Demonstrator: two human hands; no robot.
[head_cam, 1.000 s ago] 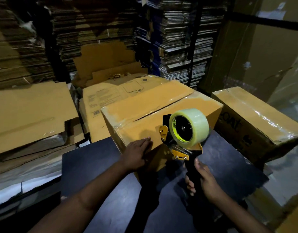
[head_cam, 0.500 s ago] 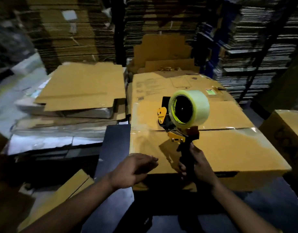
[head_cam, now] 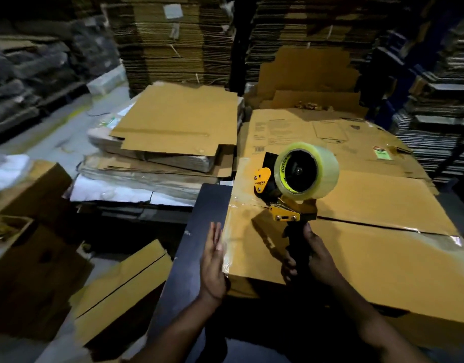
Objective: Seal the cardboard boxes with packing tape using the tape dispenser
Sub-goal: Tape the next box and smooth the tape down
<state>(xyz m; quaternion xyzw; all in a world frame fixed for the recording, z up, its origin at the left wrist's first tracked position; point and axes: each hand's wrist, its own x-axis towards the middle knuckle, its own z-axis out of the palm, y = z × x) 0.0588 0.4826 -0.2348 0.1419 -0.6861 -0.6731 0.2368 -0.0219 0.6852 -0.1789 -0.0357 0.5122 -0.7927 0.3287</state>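
Observation:
A large closed cardboard box (head_cam: 369,260) lies on a dark table (head_cam: 199,244), its two top flaps meeting in a seam that runs left to right. My right hand (head_cam: 308,255) grips the black handle of a yellow tape dispenser (head_cam: 285,203) with a roll of clear tape (head_cam: 306,171). The dispenser's front end is at the left end of the seam. My left hand (head_cam: 213,263) lies flat with straight fingers against the box's left side. Shiny tape shows on the box's left and right edges.
Flattened cardboard sheets (head_cam: 178,127) are piled to the left behind the table, and another flat box (head_cam: 317,134) lies behind the big one. Smaller boxes (head_cam: 115,289) stand on the floor at lower left. Tall stacks of cardboard (head_cam: 178,43) fill the background.
The view has swung left and closer. My left hand went from hovering at the box's front to lying flat against its left side. The dispenser sank toward the seam's left end.

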